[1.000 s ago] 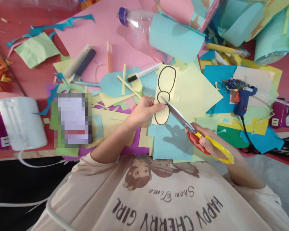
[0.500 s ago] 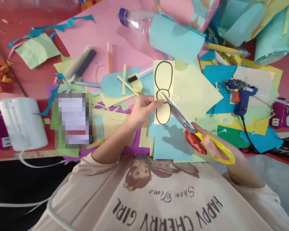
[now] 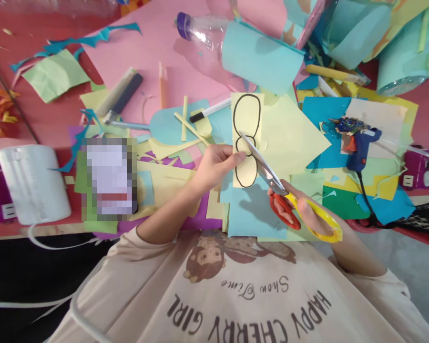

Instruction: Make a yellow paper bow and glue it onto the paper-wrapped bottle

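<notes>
My left hand (image 3: 218,164) pinches a pale yellow paper strip (image 3: 247,114) with black loop shapes drawn on it, held upright above the table. My right hand (image 3: 307,212) grips scissors (image 3: 271,178) with one red and one yellow handle. The blades lie across the strip near its middle, between the upper loop and the lower loop.
Coloured paper scraps cover the table. A plastic bottle (image 3: 200,31) wrapped in light blue paper lies at the back. A black-tipped marker (image 3: 209,111), a blue glue gun (image 3: 359,143) with its cord, a white cylinder (image 3: 32,183) at left and a utility knife (image 3: 119,95) lie around.
The paper strip has turned slightly and shifted right in my left hand. The scissors have moved a little further up into the strip, and my right hand has moved slightly left.
</notes>
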`<state>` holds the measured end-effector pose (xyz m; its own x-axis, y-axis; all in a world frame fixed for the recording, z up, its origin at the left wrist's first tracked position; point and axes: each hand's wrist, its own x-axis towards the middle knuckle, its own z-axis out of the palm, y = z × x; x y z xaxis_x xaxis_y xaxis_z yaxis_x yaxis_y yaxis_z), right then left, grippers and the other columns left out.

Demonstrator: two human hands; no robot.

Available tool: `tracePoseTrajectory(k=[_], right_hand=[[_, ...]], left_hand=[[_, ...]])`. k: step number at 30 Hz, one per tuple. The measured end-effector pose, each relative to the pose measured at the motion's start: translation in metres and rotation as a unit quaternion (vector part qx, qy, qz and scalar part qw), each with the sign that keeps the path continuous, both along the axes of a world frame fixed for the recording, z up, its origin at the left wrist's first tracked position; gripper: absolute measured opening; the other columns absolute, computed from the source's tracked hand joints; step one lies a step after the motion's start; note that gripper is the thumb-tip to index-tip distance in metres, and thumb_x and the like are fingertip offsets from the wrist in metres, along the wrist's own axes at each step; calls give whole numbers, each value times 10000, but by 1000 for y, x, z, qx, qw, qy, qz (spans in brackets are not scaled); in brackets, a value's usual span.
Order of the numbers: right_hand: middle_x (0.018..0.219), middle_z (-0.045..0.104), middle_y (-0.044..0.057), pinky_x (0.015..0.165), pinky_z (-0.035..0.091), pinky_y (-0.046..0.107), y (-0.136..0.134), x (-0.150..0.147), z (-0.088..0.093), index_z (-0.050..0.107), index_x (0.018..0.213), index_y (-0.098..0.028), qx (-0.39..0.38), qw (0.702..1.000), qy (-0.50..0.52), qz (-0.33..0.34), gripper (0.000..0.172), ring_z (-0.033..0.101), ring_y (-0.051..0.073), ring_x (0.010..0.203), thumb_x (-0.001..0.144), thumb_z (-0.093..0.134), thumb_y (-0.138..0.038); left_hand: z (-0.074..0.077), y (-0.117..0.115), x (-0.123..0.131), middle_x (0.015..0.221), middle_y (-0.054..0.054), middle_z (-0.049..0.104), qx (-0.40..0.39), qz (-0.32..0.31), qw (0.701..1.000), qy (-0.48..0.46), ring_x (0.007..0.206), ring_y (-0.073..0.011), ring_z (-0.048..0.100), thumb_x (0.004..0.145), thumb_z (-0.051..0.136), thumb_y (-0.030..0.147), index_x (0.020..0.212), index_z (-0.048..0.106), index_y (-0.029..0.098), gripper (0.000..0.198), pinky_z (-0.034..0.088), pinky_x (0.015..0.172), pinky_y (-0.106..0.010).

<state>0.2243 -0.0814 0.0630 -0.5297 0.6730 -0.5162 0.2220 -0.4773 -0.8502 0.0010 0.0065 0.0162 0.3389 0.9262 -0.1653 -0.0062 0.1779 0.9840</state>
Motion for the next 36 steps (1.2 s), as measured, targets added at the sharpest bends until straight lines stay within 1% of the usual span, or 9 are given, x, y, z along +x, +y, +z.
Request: tracePoseTrajectory(k=[3,5,7,12,15,20,26,32,36], right_hand=[[601,377,-72,401,278,250,-3,-3,-5,466,1138,-248,-21,997,68,-39,656,305,88,439,826,350,-813],[601,393,-74,401,300,238,-5,-5,-9,474,1137,-250,-23,995,80,-58,630,316,82,433,840,360,-794],[594,395,-76,400,318,231,-6,-6,-12,480,1131,-248,-24,995,78,-63,613,321,78,426,854,356,-780],[585,387,-83,368,315,223,-8,-6,-14,483,1139,-238,-28,994,72,-76,631,296,61,388,853,345,-784],[596,407,-77,357,317,214,-10,-6,-18,480,1144,-232,-28,993,81,-80,628,313,57,379,868,325,-774],[586,433,-70,346,321,224,-9,-9,-22,492,1133,-230,-17,993,87,-72,721,330,67,364,806,305,-845],[589,437,-64,356,305,236,-7,-8,-18,492,1137,-254,-25,994,83,-63,678,324,83,383,812,342,-829],[586,432,-68,346,346,222,-7,-9,-20,502,1123,-259,-17,994,80,-74,665,328,73,375,823,323,-824],[593,430,-62,344,331,241,-8,-9,-20,513,1118,-278,-14,995,61,-80,649,331,81,371,819,330,-824]], left_hand=[[1,-3,2,433,45,363,-22,-3,1000,3,418,-42,325,731,673,409,459,457,167,423,273,398,-184],[1,-6,3,466,9,522,-42,-25,999,-1,460,-97,508,727,694,450,517,579,163,374,420,446,-208],[1,-8,4,491,-14,594,-59,-38,998,-5,492,-136,590,743,685,483,552,629,160,379,502,496,-239],[1,-10,4,487,-23,614,-72,-33,997,-13,487,-130,593,851,544,507,475,577,171,505,545,560,-249],[1,-10,5,472,-8,585,-61,-37,997,-22,493,-124,583,844,564,494,459,518,183,497,554,591,-252],[-2,-12,7,410,15,467,-43,12,999,-1,450,-104,505,837,581,499,436,401,198,533,500,523,-226],[-2,-14,7,424,17,483,-30,38,999,17,453,-101,500,839,580,505,456,425,197,515,493,517,-225],[4,-13,7,475,-18,598,-47,-19,999,9,493,-124,580,843,538,582,456,529,186,554,552,584,-248],[7,-13,7,512,-42,653,-72,-28,997,23,523,-145,625,820,538,627,494,592,176,559,570,608,-258]])
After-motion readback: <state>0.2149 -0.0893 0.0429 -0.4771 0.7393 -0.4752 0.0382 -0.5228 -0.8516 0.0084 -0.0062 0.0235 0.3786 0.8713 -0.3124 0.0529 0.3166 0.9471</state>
